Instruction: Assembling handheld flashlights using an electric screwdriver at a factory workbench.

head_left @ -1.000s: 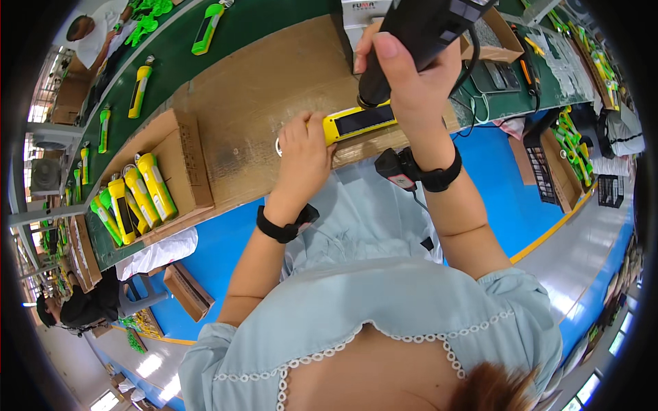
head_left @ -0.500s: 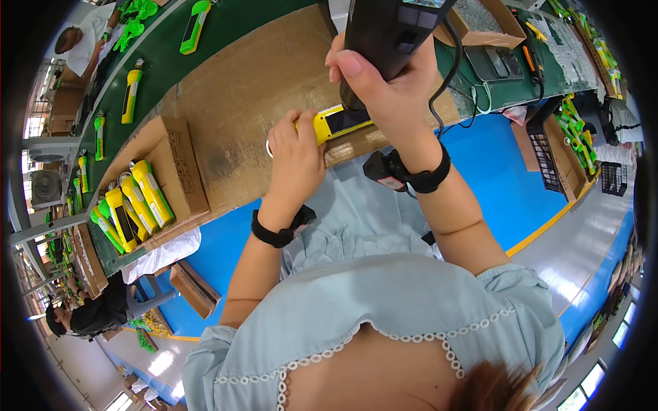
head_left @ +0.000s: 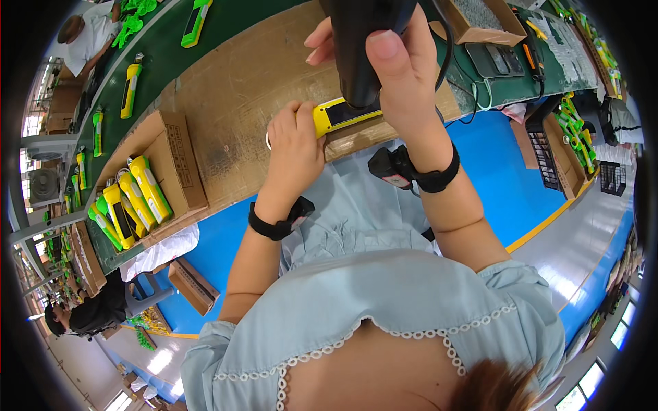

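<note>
A yellow handheld lamp (head_left: 321, 123) with a long dark panel on its face lies flat on the brown cardboard sheet (head_left: 240, 103), near its front edge. Curled over the lamp's left end is my left hand (head_left: 295, 147), fingers closed on it, and a white ring shows beside the fingertips. My right hand (head_left: 415, 103) grips a thick black corded power tool (head_left: 360, 58), held upright over the lamp. The tool's narrower lower end meets the panel's right part or hovers just above it; its very tip is hidden.
At the left, an open cardboard box (head_left: 179, 164) holds several yellow and green lamps (head_left: 151, 188). More lamps (head_left: 129, 89) line the green bench (head_left: 205, 51) behind. A box of small metal parts (head_left: 480, 24), a black tray (head_left: 493, 61) and an orange-handled tool (head_left: 529, 58) lie right.
The black tool has tilted and shifted slightly, and my right hand's fingers have loosened and spread a little around it. My left hand still holds the lamp, almost unmoved.
</note>
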The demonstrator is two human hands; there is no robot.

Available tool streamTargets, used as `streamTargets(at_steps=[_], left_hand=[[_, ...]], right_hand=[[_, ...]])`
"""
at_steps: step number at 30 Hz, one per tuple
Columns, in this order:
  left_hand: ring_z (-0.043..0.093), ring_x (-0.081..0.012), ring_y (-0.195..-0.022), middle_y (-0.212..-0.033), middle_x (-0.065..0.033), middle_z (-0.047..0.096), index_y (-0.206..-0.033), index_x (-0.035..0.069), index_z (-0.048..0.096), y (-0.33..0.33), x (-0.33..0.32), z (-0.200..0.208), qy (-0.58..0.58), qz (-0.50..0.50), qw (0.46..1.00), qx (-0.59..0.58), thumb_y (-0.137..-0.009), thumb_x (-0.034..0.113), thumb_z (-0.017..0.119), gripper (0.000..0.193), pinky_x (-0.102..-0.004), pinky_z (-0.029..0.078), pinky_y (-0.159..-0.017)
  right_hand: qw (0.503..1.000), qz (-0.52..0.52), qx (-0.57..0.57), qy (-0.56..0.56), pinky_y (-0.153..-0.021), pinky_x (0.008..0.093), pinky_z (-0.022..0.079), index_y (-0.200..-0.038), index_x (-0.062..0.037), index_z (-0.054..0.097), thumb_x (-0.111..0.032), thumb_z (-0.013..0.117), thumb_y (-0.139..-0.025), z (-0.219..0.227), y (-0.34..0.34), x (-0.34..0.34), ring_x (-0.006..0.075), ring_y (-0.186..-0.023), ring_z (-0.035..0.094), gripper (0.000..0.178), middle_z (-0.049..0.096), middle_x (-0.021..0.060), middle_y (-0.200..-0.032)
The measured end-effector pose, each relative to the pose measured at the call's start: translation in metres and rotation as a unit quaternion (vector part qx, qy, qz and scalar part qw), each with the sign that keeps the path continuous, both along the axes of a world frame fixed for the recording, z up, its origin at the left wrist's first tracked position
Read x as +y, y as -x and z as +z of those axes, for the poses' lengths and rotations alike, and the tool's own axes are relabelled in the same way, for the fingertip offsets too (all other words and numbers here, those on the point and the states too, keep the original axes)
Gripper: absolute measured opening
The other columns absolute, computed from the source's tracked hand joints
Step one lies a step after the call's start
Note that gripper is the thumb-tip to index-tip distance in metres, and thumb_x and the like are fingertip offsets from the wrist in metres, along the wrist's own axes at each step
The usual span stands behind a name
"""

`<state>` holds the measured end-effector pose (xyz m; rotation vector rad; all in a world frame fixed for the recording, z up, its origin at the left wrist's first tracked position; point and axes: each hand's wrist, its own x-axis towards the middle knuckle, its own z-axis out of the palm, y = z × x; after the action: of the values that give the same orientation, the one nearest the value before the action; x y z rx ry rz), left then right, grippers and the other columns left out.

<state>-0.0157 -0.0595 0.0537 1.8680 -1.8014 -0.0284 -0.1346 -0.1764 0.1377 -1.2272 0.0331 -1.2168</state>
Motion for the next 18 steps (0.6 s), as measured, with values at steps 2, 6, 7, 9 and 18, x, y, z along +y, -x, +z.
streamTargets(at_steps=[2, 6, 7, 9, 18], left_hand=[[0.045, -0.0387, -0.109, -0.117, -0.0202, 0.045, -0.121, 0.003, 0.044, -0.001, -0.001, 0.002, -0.005, -0.003, 1.000, 0.010, -0.071, 0.002, 0.066, 0.054, -0.0452, 0.035, -0.092], [0.046, -0.0369, -0.109, -0.114, -0.0184, 0.048, -0.120, 0.003, 0.045, -0.002, -0.001, 0.002, -0.013, -0.006, 1.000, 0.018, -0.071, 0.002, 0.066, 0.053, -0.0445, 0.035, -0.091], [0.046, -0.0369, -0.109, -0.114, -0.0184, 0.048, -0.120, 0.003, 0.045, -0.002, -0.001, 0.001, -0.012, -0.004, 1.000, 0.019, -0.071, 0.002, 0.066, 0.053, -0.0445, 0.035, -0.091], [0.046, -0.0370, -0.109, -0.115, -0.0187, 0.048, -0.120, 0.003, 0.045, -0.001, -0.001, 0.001, -0.005, -0.005, 1.000, 0.023, -0.071, 0.002, 0.066, 0.053, -0.0444, 0.035, -0.091], [0.046, -0.0400, -0.108, -0.119, -0.0209, 0.047, -0.123, 0.000, 0.042, -0.002, 0.000, 0.001, 0.014, -0.008, 0.999, 0.048, -0.070, 0.002, 0.066, 0.058, -0.0449, 0.035, -0.091]], right_hand=[[0.999, -0.013, 0.044, -0.021, -0.071, 0.0269, 0.051, -0.120, 0.0001, 0.039, -0.040, 0.063, -0.086, 0.016, 0.004, 0.007, 0.0159, -0.080, 0.061, 0.057, 0.061, 0.0128, -0.094], [1.000, -0.003, 0.001, 0.019, -0.067, 0.0272, 0.050, -0.116, -0.0001, 0.043, -0.045, 0.061, -0.087, 0.015, -0.002, 0.001, 0.0155, -0.076, 0.061, 0.056, 0.062, 0.0131, -0.090], [0.999, 0.025, -0.028, 0.034, -0.064, 0.0264, 0.050, -0.113, -0.0001, 0.045, -0.047, 0.060, -0.086, 0.009, -0.006, -0.004, 0.0147, -0.073, 0.060, 0.056, 0.061, 0.0124, -0.086], [0.996, 0.057, -0.056, 0.051, -0.060, 0.0256, 0.049, -0.111, -0.0001, 0.047, -0.050, 0.060, -0.086, -0.001, -0.012, -0.009, 0.0138, -0.069, 0.060, 0.057, 0.061, 0.0117, -0.083], [0.997, 0.015, 0.076, 0.015, -0.058, 0.0284, 0.047, -0.109, -0.0002, 0.050, -0.083, 0.044, -0.069, 0.001, -0.025, -0.001, 0.0180, -0.064, 0.057, 0.092, 0.058, 0.0120, -0.075]])
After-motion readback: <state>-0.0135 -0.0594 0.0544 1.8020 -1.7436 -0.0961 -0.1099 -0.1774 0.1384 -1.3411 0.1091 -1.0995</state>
